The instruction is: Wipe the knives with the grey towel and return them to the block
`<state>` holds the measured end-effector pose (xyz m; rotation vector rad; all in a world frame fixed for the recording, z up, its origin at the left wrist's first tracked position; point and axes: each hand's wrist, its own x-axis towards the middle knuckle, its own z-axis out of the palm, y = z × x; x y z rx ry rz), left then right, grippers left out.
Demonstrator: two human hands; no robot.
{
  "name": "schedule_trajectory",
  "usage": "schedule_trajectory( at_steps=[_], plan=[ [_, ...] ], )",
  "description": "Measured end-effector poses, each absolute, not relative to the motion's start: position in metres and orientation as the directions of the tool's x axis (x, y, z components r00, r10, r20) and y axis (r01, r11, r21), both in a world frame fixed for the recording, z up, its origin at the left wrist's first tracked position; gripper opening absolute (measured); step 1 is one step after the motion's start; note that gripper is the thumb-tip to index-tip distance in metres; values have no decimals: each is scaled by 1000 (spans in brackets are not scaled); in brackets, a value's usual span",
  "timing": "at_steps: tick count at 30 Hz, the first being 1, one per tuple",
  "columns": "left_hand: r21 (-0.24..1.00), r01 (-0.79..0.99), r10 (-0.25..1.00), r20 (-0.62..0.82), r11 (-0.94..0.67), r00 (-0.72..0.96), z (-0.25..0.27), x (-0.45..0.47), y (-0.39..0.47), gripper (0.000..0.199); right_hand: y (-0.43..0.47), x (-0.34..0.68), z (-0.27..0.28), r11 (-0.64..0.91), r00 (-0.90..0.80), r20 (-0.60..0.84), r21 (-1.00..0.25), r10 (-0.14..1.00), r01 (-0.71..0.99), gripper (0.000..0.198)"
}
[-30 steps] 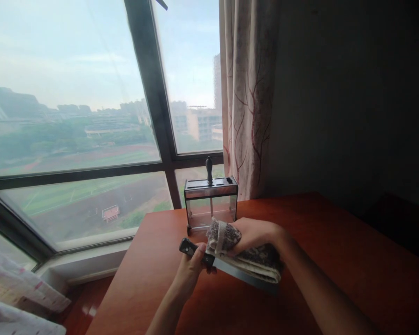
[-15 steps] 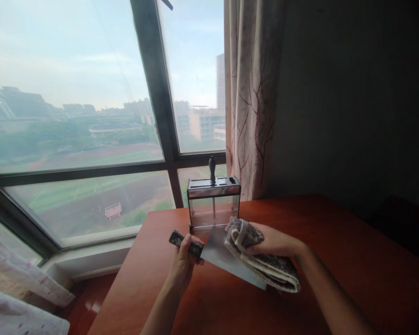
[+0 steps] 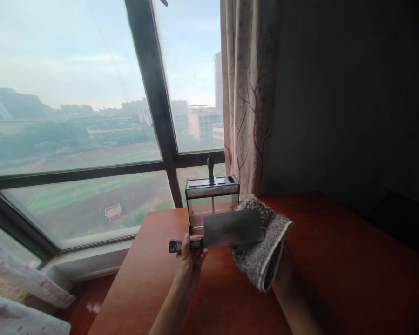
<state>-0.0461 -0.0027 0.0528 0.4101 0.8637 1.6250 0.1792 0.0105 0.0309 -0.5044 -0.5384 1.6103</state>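
Observation:
A cleaver [image 3: 233,228] with a broad grey blade is held roughly level above the table, its blade pointing right. My left hand [image 3: 189,260] is closed around its black handle, the thumb lying on top. Behind the right part of the blade is a folded grey-brown cloth [image 3: 261,253] with a pale hem. My right hand [image 3: 284,267] grips the cloth from behind and below, its fingers mostly hidden by the fabric. Just beyond the blade stands a clear-sided knife block [image 3: 212,190] with a slotted top, a black-handled tool upright in it.
The reddish-brown wooden table [image 3: 132,288] spreads beneath my hands. A large window [image 3: 73,139] fills the left and middle. A patterned curtain [image 3: 249,102] hangs behind the knife block, against a dark wall [image 3: 352,102] on the right.
The cleaver has turned from slanting down to the right to about level. The cloth has passed from the front of the blade to behind it, and my right hand has moved with it.

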Motion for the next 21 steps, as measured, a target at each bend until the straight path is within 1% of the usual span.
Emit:
schedule_trajectory(
  at_steps=[2,4,8,11,15,19,21],
  plan=[
    [723,-691,946,-214,-14,-243,52,-44,-4,34,12,173,36,-104,-103,-32,-535,994,-838,39],
    [720,-694,944,-225,-5,-240,53,-42,-4,33,14,169,41,-106,-98,-43,-496,994,-862,36],
    [725,-689,940,-224,-16,-258,55,-41,-4,31,20,162,46,-65,-41,-64,-455,997,-888,31],
    [736,-675,938,-195,-55,-288,55,-42,-4,34,24,157,46,-81,-65,-51,-451,997,-889,35],
    [737,-672,929,-192,-76,-316,54,-44,-3,37,20,159,45,-141,-125,-67,-450,990,-882,46],
    [740,-664,930,-165,-103,-328,54,-44,-3,34,11,170,38,-137,-95,-114,-445,989,-885,71],
    [748,-652,928,-148,-121,-342,54,-44,-4,32,9,175,35,-126,-81,-119,-451,990,-884,78]
  ],
)
